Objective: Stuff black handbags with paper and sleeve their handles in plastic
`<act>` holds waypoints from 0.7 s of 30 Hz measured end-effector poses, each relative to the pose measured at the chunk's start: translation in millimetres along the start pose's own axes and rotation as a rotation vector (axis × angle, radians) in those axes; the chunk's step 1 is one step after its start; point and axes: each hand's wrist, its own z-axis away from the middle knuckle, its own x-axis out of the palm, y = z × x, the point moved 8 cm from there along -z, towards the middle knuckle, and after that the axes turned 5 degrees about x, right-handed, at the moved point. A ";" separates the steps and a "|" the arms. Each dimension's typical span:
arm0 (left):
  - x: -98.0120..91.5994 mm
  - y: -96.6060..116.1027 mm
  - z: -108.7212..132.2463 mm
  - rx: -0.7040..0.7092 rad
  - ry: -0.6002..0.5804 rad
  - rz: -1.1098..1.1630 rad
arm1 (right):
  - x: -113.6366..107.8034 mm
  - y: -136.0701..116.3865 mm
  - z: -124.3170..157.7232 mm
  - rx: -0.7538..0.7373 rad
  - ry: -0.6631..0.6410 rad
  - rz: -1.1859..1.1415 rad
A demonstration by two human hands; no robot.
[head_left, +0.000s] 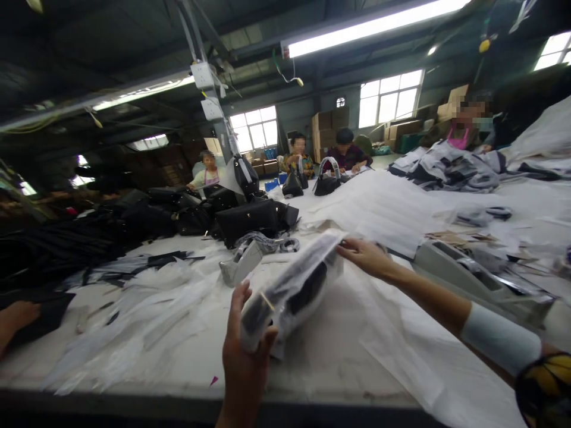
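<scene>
My left hand (244, 351) grips the near end of a clear plastic bag (294, 285) with a black item inside it, thumb on top and fingers wrapped under. My right hand (366, 255) reaches across and pinches the far end of the same bag, holding it stretched just above the white table (339, 351). A grey tape dispenser (241, 261) sits just beyond the bag.
Black handbags (250, 217) pile up at the back left, with loose plastic sheets (134, 315) on the near left. A second tape dispenser (477, 279) lies to the right. Another person's hand (15, 318) shows at the left edge. Several people sit at the table's far end.
</scene>
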 end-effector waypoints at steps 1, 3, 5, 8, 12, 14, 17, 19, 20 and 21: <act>-1.5 8.2 -0.1 0.027 -0.003 -0.053 | 8.3 3.7 -4.2 -0.020 -0.048 0.034; -2.7 15.6 -2.3 0.004 -0.026 -0.077 | 18.8 16.5 -11.9 -0.036 -0.113 0.063; -4.0 16.0 -8.5 -0.060 -0.061 -0.020 | 18.9 34.2 -20.5 -0.010 -0.110 0.101; -8.8 14.3 -25.9 -0.104 -0.093 0.149 | 10.6 59.6 -36.7 0.068 -0.021 0.223; -15.9 4.1 -49.5 -0.198 -0.096 0.317 | 24.8 77.6 -60.8 0.113 -0.014 0.367; -19.3 0.8 -57.3 -0.230 -0.099 0.300 | 40.0 81.6 -71.9 0.132 -0.051 0.395; -23.7 3.0 -65.8 -0.224 -0.120 0.241 | 50.9 83.0 -84.6 0.193 -0.054 0.384; -23.0 5.8 -69.8 -0.227 -0.164 0.239 | 45.9 79.9 -88.8 0.236 -0.019 0.335; -21.8 7.3 -71.6 -0.230 -0.188 0.248 | 40.0 77.3 -89.0 0.255 0.006 0.299; -20.5 8.6 -73.3 -0.236 -0.206 0.263 | 32.3 74.3 -87.4 0.272 0.034 0.252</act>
